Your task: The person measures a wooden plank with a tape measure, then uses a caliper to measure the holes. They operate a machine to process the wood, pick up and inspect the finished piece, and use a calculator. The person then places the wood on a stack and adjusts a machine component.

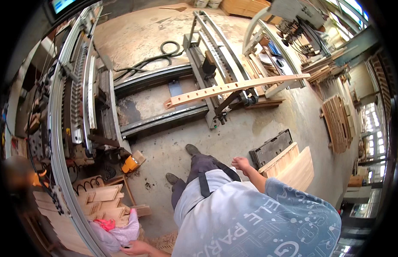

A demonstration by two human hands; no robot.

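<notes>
My left hand (137, 248) is low at the lower edge, beside a pale cloth bundle (124, 231) with a bright pink piece (105, 225) on it. Its fingers are bent together around a small dark spot, too small to name. To the right of my body, my right hand (240, 163) hangs in the air with loosely parted fingers and nothing in it. Nearest to it are a dark open case (271, 149) and a stack of pale wooden boards (295, 167).
Ahead, a long wooden rail with slots (233, 87) lies across a metal clamping frame (164, 121). Cut wood pieces (102, 201) are piled at left, near a yellow tool (129, 163). A black hose (143, 64) coils behind the frame. More boards (337, 124) are stacked at far right.
</notes>
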